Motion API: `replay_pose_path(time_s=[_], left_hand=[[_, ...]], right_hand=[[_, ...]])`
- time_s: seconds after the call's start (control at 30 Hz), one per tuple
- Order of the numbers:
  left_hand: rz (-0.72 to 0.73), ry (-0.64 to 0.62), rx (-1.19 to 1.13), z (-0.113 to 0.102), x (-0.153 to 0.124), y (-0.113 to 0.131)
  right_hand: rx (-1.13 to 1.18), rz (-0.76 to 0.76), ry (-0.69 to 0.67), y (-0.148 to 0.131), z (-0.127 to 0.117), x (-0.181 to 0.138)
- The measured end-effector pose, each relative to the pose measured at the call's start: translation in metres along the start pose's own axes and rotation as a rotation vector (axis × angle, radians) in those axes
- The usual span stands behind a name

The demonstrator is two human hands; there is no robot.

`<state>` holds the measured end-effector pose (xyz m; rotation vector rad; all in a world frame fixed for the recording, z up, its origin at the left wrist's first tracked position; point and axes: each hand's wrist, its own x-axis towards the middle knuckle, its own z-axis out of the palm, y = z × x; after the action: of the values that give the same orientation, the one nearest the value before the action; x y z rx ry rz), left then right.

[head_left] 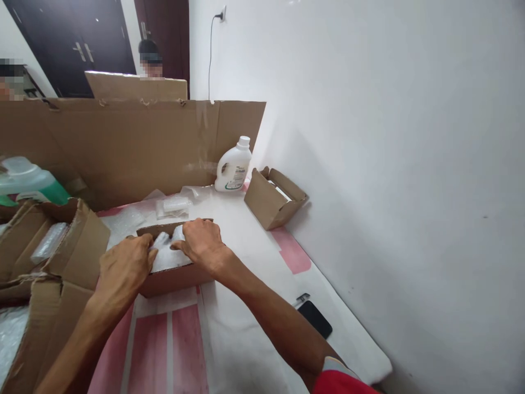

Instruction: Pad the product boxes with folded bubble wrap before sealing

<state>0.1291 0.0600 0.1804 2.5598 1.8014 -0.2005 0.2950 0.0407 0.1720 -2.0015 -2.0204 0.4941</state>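
Observation:
A small open cardboard box (pixel 176 278) sits on the table in front of me, with white, bubble-wrap-like packing (pixel 170 258) filling its inside. My left hand (pixel 128 262) is closed on the box's left side, its fingertips bent over the rim beside the packing. At the box's right side my right hand (pixel 202 241) is closed over the rim, thumb pointing inward against the white packing. The undersides of both hands' fingers are partly hidden. Just behind the box lies a clear plastic-wrapped packet (pixel 175 205).
Larger open cartons (pixel 77 246) with bubble-wrapped items crowd the left, near a green-liquid jug (pixel 35 183). A white bottle (pixel 234 167) and another open box (pixel 274 200) stand at back right. A dark phone (pixel 315 319) lies right. A cardboard partition (pixel 135 148) runs behind; people sit beyond.

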Motion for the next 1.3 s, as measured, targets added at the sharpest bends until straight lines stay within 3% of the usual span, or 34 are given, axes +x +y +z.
replay_pose_path(time_s=[0.07, 0.17, 0.23, 0.33, 0.43, 0.5, 0.67, 0.77, 0.87, 0.93, 1.03, 1.1, 1.2, 1.3], left_hand=[[0.059, 0.022, 0.082, 0.000, -0.002, -0.005], [0.091, 0.071, 0.119, -0.003, -0.010, -0.007], [0.085, 0.141, 0.113, -0.006, -0.016, -0.005], [0.128, 0.231, 0.093, -0.008, -0.020, 0.000], [0.203, 0.027, -0.034, -0.002, -0.014, 0.002], [0.177, -0.124, -0.101, 0.003, -0.008, 0.001], [0.126, -0.139, -0.112, 0.005, -0.001, -0.001], [0.202, -0.049, -0.268, -0.001, -0.006, -0.004], [0.307, 0.186, -0.548, -0.004, -0.021, -0.013], [0.230, 0.378, -0.709, 0.005, -0.034, -0.021], [-0.169, 0.565, -0.989, 0.042, -0.045, -0.032], [-0.358, 0.537, -1.248, 0.076, -0.043, -0.033], [-0.412, 0.327, -1.649, 0.118, -0.031, -0.025], [-0.327, 0.202, -1.842, 0.134, -0.026, -0.008]], right_hand=[[-0.050, 0.035, 0.064, -0.001, -0.006, -0.004], [-0.065, -0.136, 0.119, 0.002, -0.011, -0.011], [-0.077, -0.250, 0.047, 0.007, -0.009, -0.013], [-0.115, -0.242, -0.109, 0.013, -0.007, -0.012], [-0.109, -0.197, -0.198, 0.014, -0.008, -0.010], [-0.101, -0.180, -0.235, 0.013, -0.009, -0.009], [-0.039, -0.184, -0.273, 0.015, -0.011, -0.009], [0.072, -0.201, -0.165, 0.020, -0.020, -0.019], [0.300, -0.236, 0.101, 0.035, -0.033, -0.040], [0.477, -0.184, 0.316, 0.051, -0.033, -0.056], [0.760, 0.064, 0.563, 0.079, -0.003, -0.070], [1.014, 0.225, 0.562, 0.091, 0.036, -0.069], [1.415, 0.285, 0.389, 0.091, 0.099, -0.056], [1.629, 0.228, 0.338, 0.082, 0.134, -0.054]])
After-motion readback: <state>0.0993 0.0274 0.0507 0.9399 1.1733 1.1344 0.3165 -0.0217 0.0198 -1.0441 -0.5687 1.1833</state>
